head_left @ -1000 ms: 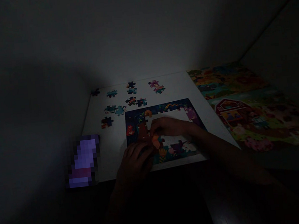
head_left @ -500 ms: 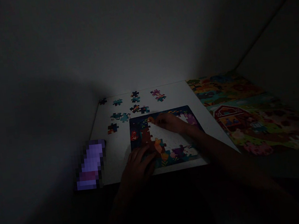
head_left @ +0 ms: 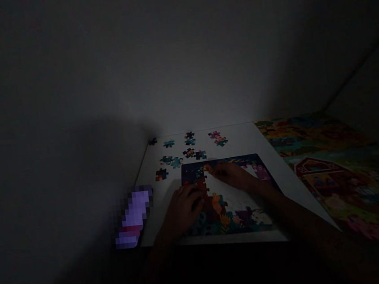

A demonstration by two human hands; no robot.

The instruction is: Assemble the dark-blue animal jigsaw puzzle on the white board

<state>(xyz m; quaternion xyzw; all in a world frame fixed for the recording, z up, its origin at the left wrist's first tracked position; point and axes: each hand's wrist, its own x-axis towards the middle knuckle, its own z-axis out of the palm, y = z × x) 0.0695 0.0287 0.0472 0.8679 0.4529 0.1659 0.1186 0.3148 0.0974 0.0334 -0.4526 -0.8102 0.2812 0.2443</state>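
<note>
A jigsaw puzzle in a dark frame lies on a white table, its border partly filled with animal pictures and its middle bare white. My left hand rests on its left side, fingers apart and slightly bent over the reddish-brown pieces. At the upper left of the bare area, my right hand has its fingertips pinched together beside a round orange picture. Whatever is between those fingertips is too dark to make out. An orange animal shows on the joined pieces between the hands.
Several loose puzzle pieces lie beyond the puzzle, with a pink piece farther right. A blurred-out, lit purple phone-like object is at the left table edge. Colourful farm pictures lie at right. A wall rises behind.
The view has shifted, so everything sits lower and farther right. My left hand has slid slightly up and left on the puzzle. My right hand stays at nearly the same spot.
</note>
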